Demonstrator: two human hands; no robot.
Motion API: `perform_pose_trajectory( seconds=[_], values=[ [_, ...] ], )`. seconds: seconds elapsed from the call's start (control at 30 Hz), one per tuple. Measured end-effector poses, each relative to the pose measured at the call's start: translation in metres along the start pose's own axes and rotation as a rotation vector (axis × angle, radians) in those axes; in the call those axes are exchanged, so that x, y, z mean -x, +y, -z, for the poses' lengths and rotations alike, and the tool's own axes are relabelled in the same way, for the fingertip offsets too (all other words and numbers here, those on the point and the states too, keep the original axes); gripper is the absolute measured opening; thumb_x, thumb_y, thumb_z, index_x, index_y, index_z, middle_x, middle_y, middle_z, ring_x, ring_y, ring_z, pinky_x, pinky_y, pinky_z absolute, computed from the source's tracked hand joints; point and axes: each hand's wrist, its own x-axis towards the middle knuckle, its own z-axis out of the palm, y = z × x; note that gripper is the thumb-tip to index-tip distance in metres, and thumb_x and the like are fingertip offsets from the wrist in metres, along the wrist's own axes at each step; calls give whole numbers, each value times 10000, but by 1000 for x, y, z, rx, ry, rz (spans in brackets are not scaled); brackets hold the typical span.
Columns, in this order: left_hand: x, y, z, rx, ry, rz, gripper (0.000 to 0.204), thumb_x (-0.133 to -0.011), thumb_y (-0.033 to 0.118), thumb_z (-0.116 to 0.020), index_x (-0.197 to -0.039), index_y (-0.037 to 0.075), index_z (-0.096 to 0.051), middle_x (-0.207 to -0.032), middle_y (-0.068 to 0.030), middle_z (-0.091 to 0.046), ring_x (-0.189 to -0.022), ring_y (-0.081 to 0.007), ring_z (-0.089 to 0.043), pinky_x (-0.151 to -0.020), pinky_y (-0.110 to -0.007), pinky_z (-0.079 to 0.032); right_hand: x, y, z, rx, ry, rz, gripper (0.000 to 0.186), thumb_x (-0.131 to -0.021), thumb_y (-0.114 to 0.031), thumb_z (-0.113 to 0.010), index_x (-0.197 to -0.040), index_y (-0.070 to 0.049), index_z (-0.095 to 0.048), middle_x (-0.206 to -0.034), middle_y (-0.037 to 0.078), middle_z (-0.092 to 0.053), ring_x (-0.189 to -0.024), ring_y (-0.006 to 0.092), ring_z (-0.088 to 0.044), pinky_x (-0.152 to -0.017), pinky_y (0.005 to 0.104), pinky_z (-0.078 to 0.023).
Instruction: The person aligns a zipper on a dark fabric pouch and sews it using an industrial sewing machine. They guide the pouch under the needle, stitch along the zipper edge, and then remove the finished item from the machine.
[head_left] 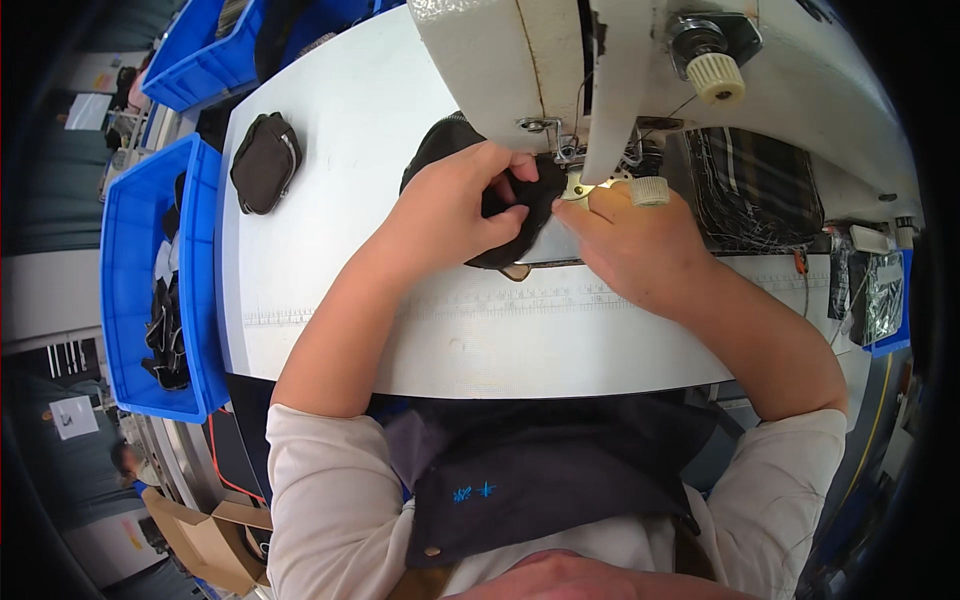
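Note:
My left hand (465,205) has its fingers curled on a dark fabric piece (527,230) under the head of a white sewing machine (490,50). My right hand (630,240) is at the piece's right edge, fingertips closed on it beside the presser foot (565,150) and brass-coloured plate (578,190). A pale woven band (650,191) is wrapped round one of my right fingers. A small dark zippered pouch (262,162) lies on the white worktable (330,220) at the left.
Blue bins (125,280) (190,55) with dark pieces stand left of the table. Black material (750,185) sits right of the needle area, with small wrapped items (875,290) beyond. An open cardboard box (195,540) and another person (135,470) are at lower left.

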Motion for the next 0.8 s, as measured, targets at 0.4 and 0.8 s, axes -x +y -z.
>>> perform_pose_trajectory(
  seconds=[0.4, 0.8],
  values=[
    [15, 11, 6, -84, -89, -215, 666, -743, 85, -824, -1346, 118, -544, -1339, -116, -583, -1188, -324, -632, -966, -412, -553, 0, 1, 2, -4, -35, 41, 387, -798, -145, -787, -1179, -94, -740, -937, 23, -671, -837, 214, -679, -714, 377, -532],
    [18, 14, 1, -281, 59, -290, 390, -789, 98, -695, -1175, 54, -723, -1139, -84, -655, -1073, -278, -658, -811, -385, -592, -2, -8, 5, 56, -148, -4, 399, -902, -420, -760, -1196, -153, -727, -851, 3, -617, -812, 196, -664, -694, 371, -541]
  ],
)
